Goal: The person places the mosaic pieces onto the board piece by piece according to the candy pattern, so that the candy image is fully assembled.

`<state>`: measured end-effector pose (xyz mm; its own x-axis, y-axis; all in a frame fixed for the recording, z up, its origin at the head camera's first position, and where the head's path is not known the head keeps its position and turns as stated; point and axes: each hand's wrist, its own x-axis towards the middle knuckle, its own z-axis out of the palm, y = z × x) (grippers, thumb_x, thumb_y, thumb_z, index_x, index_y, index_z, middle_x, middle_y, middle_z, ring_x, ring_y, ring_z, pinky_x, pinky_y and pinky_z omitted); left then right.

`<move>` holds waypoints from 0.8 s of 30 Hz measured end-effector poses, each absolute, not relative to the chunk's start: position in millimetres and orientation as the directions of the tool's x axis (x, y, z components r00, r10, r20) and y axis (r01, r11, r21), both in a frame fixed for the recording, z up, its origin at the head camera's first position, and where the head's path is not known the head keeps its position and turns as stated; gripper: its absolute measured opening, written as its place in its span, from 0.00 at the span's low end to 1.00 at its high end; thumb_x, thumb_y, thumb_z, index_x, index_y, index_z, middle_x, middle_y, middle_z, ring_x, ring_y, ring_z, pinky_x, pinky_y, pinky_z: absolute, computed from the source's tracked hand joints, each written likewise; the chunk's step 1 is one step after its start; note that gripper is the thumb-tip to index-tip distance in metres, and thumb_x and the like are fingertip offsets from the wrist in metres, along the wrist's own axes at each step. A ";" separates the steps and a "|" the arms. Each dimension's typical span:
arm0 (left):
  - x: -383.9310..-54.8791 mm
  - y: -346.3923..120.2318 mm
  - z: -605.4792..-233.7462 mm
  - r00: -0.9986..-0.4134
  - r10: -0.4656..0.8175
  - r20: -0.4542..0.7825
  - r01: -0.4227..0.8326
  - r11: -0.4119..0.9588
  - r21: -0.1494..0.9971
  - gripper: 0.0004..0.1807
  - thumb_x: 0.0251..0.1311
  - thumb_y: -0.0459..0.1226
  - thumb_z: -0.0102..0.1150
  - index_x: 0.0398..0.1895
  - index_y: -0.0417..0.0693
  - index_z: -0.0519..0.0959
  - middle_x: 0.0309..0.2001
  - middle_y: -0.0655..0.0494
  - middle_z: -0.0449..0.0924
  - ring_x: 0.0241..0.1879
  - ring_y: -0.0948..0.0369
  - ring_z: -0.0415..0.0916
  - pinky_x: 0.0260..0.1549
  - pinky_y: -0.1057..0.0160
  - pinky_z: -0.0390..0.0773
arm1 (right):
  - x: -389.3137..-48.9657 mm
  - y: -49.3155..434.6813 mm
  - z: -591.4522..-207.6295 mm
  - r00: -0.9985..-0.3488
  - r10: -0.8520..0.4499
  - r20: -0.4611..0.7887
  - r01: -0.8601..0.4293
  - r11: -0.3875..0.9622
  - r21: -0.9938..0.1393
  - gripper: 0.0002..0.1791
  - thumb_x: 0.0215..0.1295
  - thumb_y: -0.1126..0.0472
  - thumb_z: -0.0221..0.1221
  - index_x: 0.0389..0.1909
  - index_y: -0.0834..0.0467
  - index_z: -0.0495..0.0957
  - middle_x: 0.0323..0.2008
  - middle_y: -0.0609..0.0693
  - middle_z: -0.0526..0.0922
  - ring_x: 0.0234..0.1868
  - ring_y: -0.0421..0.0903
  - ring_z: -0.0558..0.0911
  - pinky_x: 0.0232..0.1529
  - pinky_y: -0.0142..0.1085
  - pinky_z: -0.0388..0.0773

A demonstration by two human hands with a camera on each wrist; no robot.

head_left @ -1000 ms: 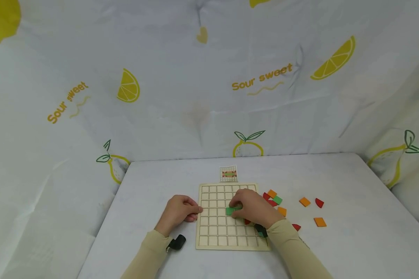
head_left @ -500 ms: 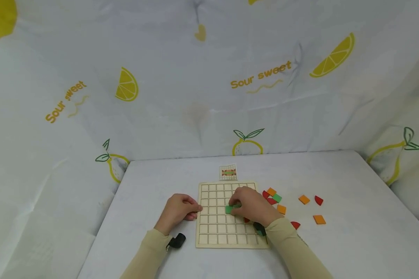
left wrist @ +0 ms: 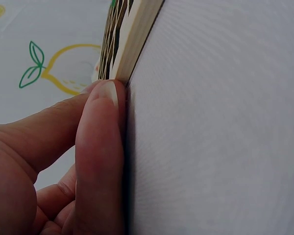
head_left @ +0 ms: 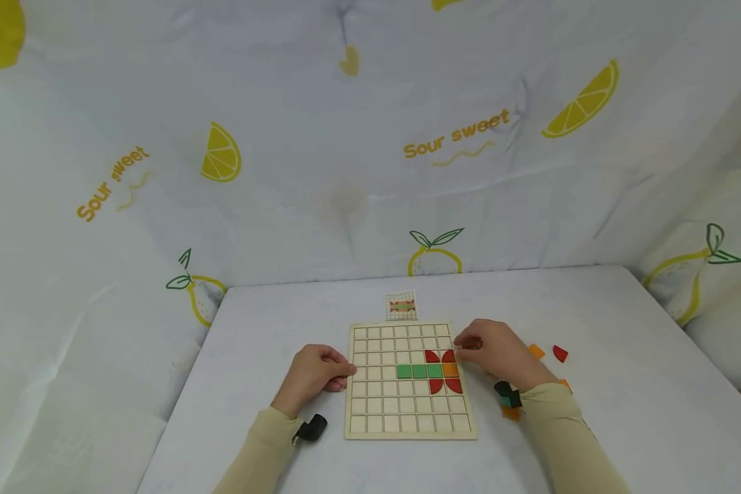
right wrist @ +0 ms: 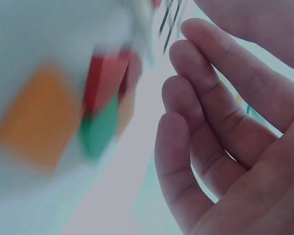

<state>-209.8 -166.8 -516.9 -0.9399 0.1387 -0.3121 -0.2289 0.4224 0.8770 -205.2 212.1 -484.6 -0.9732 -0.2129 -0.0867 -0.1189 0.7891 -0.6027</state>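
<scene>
A square wooden grid board [head_left: 377,406] lies flat on the table. On it, three green square tiles [head_left: 419,371] run in a row to an orange square tile [head_left: 450,370] at the right edge. Several red quarter-circle tiles [head_left: 436,386] sit above and below that row's right end. My left hand [head_left: 315,374] pinches the board's left edge between thumb and forefinger, as the left wrist view shows close up. Beside the board's right edge, my right hand [head_left: 500,350] has loosely bent fingers and no tile visible in them. It hides part of the loose tiles.
Behind the board lies a small pattern card [head_left: 401,305] with a coloured grid picture. Loose pieces lie to the right, among them a red quarter-circle [head_left: 560,353] and an orange tile [head_left: 511,413]. Blurred green [right wrist: 99,132] and orange tiles [right wrist: 39,120] appear in the right wrist view.
My right hand has left the green tiles and moved right, off the board, over the loose pieces. The green row and red tiles now show. My left hand stays at the board's edge.
</scene>
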 end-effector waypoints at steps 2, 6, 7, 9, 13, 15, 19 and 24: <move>-209.9 -166.6 -517.1 -0.940 0.139 -0.312 -0.229 0.424 0.877 0.14 0.57 0.41 0.82 0.37 0.41 0.87 0.28 0.51 0.90 0.25 0.64 0.86 0.30 0.65 0.91 | -202.9 226.9 -483.4 -0.979 -0.177 -0.098 -0.083 0.794 -0.602 0.09 0.68 0.55 0.74 0.46 0.52 0.90 0.43 0.45 0.88 0.44 0.45 0.82 0.45 0.38 0.84; -209.5 -166.3 -516.4 -0.939 0.141 -0.313 -0.228 0.425 0.876 0.14 0.58 0.41 0.81 0.37 0.42 0.87 0.28 0.51 0.90 0.24 0.64 0.86 0.31 0.65 0.91 | -198.3 249.9 -481.4 -0.985 -0.109 -0.136 -0.007 0.804 -0.595 0.12 0.68 0.52 0.73 0.48 0.53 0.90 0.47 0.49 0.88 0.47 0.50 0.82 0.45 0.42 0.85; -209.4 -166.3 -516.1 -0.939 0.142 -0.313 -0.227 0.425 0.876 0.13 0.58 0.41 0.81 0.37 0.42 0.87 0.28 0.51 0.90 0.24 0.64 0.86 0.31 0.64 0.91 | -197.4 254.4 -481.5 -0.985 -0.097 -0.140 0.004 0.808 -0.590 0.13 0.68 0.52 0.73 0.48 0.54 0.90 0.47 0.51 0.88 0.48 0.51 0.82 0.46 0.44 0.86; -209.3 -166.3 -515.7 -0.939 0.141 -0.313 -0.228 0.426 0.876 0.13 0.58 0.41 0.81 0.37 0.42 0.87 0.28 0.51 0.90 0.25 0.64 0.86 0.31 0.64 0.91 | -196.2 261.2 -482.2 -0.985 -0.078 -0.152 0.026 0.812 -0.583 0.15 0.68 0.52 0.72 0.50 0.55 0.90 0.48 0.53 0.87 0.49 0.52 0.81 0.48 0.47 0.87; -209.3 -166.4 -515.1 -0.940 0.135 -0.313 -0.229 0.429 0.874 0.13 0.58 0.41 0.81 0.37 0.42 0.87 0.28 0.51 0.90 0.25 0.63 0.87 0.31 0.64 0.91 | -195.8 267.4 -485.7 -0.985 -0.055 -0.166 0.053 0.810 -0.585 0.15 0.68 0.53 0.72 0.50 0.57 0.90 0.49 0.55 0.87 0.49 0.53 0.81 0.51 0.52 0.87; -209.1 -166.5 -515.6 -0.941 0.128 -0.314 -0.232 0.431 0.872 0.13 0.58 0.41 0.81 0.37 0.42 0.87 0.28 0.51 0.90 0.25 0.63 0.86 0.31 0.65 0.91 | -196.9 267.5 -487.9 -0.984 -0.053 -0.171 0.059 0.807 -0.587 0.15 0.68 0.54 0.72 0.50 0.57 0.90 0.49 0.54 0.87 0.49 0.53 0.81 0.52 0.52 0.87; -208.5 -166.5 -515.8 -0.942 0.122 -0.313 -0.233 0.434 0.871 0.14 0.58 0.41 0.81 0.38 0.42 0.87 0.28 0.51 0.90 0.25 0.63 0.86 0.30 0.65 0.90 | -199.3 266.1 -493.3 -0.983 -0.049 -0.176 0.066 0.805 -0.589 0.15 0.67 0.54 0.73 0.50 0.57 0.90 0.47 0.53 0.87 0.48 0.51 0.81 0.52 0.51 0.87; -208.7 -165.3 -515.5 -0.942 0.133 -0.309 -0.225 0.436 0.872 0.14 0.58 0.41 0.81 0.38 0.41 0.87 0.27 0.52 0.90 0.24 0.64 0.86 0.30 0.65 0.90 | -199.9 265.3 -498.3 -0.986 -0.052 -0.159 0.052 0.811 -0.583 0.15 0.66 0.54 0.75 0.48 0.57 0.90 0.46 0.52 0.88 0.46 0.50 0.82 0.51 0.49 0.87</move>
